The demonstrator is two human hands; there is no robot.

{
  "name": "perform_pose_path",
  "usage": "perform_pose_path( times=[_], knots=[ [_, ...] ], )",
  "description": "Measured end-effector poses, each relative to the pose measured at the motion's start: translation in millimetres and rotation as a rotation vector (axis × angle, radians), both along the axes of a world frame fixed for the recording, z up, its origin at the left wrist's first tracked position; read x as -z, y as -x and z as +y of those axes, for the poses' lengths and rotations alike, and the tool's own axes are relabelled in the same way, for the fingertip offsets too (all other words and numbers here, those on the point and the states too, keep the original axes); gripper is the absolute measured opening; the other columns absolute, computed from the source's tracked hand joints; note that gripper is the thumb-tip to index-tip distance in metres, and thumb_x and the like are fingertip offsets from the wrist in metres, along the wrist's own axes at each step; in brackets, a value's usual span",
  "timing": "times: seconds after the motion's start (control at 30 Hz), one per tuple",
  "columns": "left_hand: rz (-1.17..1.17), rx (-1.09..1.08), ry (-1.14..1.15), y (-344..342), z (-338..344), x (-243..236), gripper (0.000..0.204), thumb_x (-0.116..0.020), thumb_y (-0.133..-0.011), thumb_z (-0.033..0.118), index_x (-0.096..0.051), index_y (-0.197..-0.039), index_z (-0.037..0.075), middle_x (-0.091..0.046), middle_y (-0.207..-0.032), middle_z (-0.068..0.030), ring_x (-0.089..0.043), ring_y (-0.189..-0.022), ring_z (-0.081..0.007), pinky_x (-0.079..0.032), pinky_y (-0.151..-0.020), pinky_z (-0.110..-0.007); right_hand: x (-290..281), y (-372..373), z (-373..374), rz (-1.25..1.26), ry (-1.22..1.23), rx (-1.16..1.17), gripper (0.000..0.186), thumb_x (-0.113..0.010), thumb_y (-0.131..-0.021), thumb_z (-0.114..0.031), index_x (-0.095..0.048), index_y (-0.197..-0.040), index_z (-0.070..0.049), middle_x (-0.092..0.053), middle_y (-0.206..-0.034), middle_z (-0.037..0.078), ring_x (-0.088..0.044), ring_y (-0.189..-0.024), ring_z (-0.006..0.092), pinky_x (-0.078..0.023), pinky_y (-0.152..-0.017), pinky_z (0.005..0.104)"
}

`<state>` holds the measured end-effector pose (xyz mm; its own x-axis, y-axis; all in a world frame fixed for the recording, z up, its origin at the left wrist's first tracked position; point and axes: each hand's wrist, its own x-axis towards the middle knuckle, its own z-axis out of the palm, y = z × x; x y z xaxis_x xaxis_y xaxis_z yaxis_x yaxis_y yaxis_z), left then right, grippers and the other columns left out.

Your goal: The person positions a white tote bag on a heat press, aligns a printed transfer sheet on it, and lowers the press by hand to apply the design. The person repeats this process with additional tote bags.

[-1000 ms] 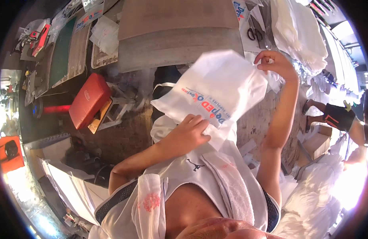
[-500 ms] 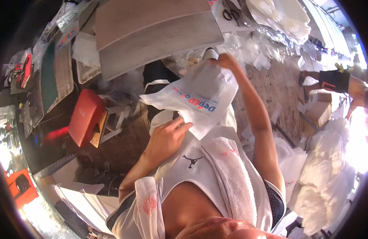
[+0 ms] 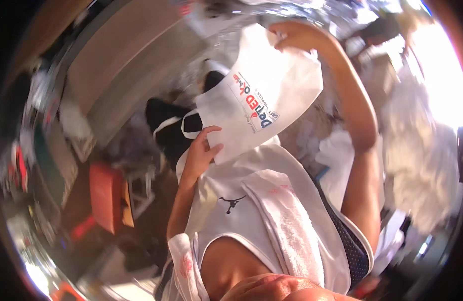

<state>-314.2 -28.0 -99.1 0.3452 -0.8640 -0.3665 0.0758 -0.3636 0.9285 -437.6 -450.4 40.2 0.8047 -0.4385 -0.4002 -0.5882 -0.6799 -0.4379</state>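
I have the white bag [image 3: 284, 75] before the white shirt [image 3: 211, 188], print on it, not yet set down. The left hand [image 3: 199, 154] pinches its near edge; whether the right hand [image 3: 300, 37] pinches its far edge, I can't tell.

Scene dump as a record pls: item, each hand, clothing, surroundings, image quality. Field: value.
item: white printed bag, spread in front of the torso
left grip: touching the bag's left edge by its near corner; unclear whether pinching
right grip: at the bag's far edge, arm stretched out; firmness unclear
clothing: white sleeveless jersey, white towel round the neck
left side: red boxy object, blurred
right side: white heap, blurred
image quality: background smeared, bag fairly sharp
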Motion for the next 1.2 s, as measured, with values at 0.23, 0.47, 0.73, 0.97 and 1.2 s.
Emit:
perform_pose_path(
  times=[0.23, 0.47, 0.73, 0.97, 1.2],
  knots=[
    [0.118, 0.493, 0.319, -2.8, -85.7, -48.3, 0.074, -0.073, -0.087, -0.012, -0.052, -0.155, 0.008, -0.057, -0.148, -0.0128, -0.061, -0.124, -0.0171, -0.052, -0.102, -0.03, -258.2, 138.9, 144.0, 0.228, 0.367, 0.412, 0.052, -0.074, -0.091, -0.031, -0.067, -0.137, -0.009, -0.071, -0.131, 0.014, -0.068, -0.112, 0.0245, -0.056, -0.092, 0.0373],
    [-0.238, 0.947, 0.801, 39.6, -132.7, -100.6, 0.074, -0.074, -0.083, -0.01, -0.056, -0.152, 0.01, -0.061, -0.146, -0.0124, -0.064, -0.121, -0.0247, -0.052, -0.104, -0.032, -211.3, 390.7, 308.2, -0.246, 0.59, 1.207, 0.072, -0.08, -0.092, -0.034, -0.054, -0.15, -0.001, -0.066, -0.127, 0.009, -0.065, -0.115, 0.0214, -0.051, -0.098, 0.0339],
    [-0.123, 1.18, 0.763, 170.7, -167.0, -66.3, 0.052, -0.075, -0.096, 0.021, -0.062, -0.145, 0.017, -0.066, -0.113, -0.0116, -0.066, -0.094, -0.026, -0.054, -0.082, -0.037, -24.5, 603.0, 432.5, -0.159, 0.026, 1.649, 0.044, -0.082, -0.089, -0.037, -0.074, -0.12, -0.007, -0.066, -0.096, -0.004, -0.059, -0.084, 0.011, -0.047, -0.07, 0.0302],
    [-0.215, 0.987, 0.783, 201.3, -173.1, -38.6, 0.048, -0.077, -0.096, 0.035, -0.065, -0.136, 0.01, -0.064, -0.103, -0.0132, -0.065, -0.087, -0.0283, -0.054, -0.081, -0.041, 60.8, 665.6, 441.1, -0.147, -0.187, 1.854, 0.042, -0.08, -0.083, -0.018, -0.076, -0.12, 0.002, -0.076, -0.093, 0.007, -0.07, -0.082, 0.0203, -0.055, -0.073, 0.0374],
    [-0.312, 1.001, 0.874, 218.7, -184.1, -24.8, 0.041, -0.076, -0.095, 0.036, -0.069, -0.123, 0.007, -0.066, -0.108, -0.0164, -0.068, -0.096, -0.0352, -0.056, -0.088, -0.045, 47.1, 707.8, 439.1, 0.535, 0.091, 1.59, 0.031, -0.081, -0.08, -0.025, -0.078, -0.096, 0.002, -0.077, -0.095, 0.02, -0.074, -0.079, 0.0356, -0.056, -0.076, 0.0499]
  ],
)
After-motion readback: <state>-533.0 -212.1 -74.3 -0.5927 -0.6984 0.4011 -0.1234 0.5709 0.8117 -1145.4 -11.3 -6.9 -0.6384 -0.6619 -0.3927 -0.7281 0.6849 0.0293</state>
